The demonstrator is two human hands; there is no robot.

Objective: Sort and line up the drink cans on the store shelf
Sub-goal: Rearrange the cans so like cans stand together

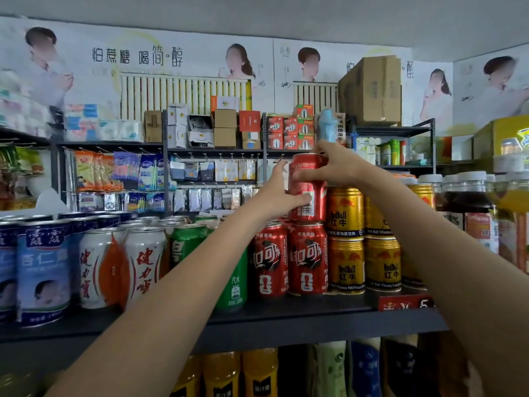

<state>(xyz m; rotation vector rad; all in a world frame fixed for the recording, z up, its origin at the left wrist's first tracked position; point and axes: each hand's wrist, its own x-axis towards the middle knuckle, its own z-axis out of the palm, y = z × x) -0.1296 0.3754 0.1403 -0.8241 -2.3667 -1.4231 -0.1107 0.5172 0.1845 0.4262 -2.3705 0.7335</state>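
Two hands: both reach up to one stack of red cola cans, right of the frame's centre.
Right hand (336, 164): curled round the top red can (307, 171), fingers wrapped across its front and thumb at its rim; the grip looks meant to turn or settle it.
Left hand (282, 190): fingers and thumb close on the middle red can (310, 202) just below, probably steadying it so the stack stays put.
Stack: the top can sits on the middle can, which sits on a front-row red can (308, 259) on the shelf; the held cans show barcode and small print, so their labels likely still need turning forward.
Neighbour: a second front-row red can (270, 260) stands just left of the stack's base, logo facing out.
Gold cans (346, 239): right of the red ones, two high, labels forward, already lined up.
Green can (186, 245): left of the red cans, partly hidden behind the left forearm.
White and orange cans (143, 265): further left, front row.
Blue and white cans (43, 270): lower left of the frame.
Shelf (286, 313): dark board carrying all the cans, with a red price tag (405, 303) on its right edge.
Bottles (472, 202): capped, far right.
Background: hanging packets and small boxes, centre and upper left.
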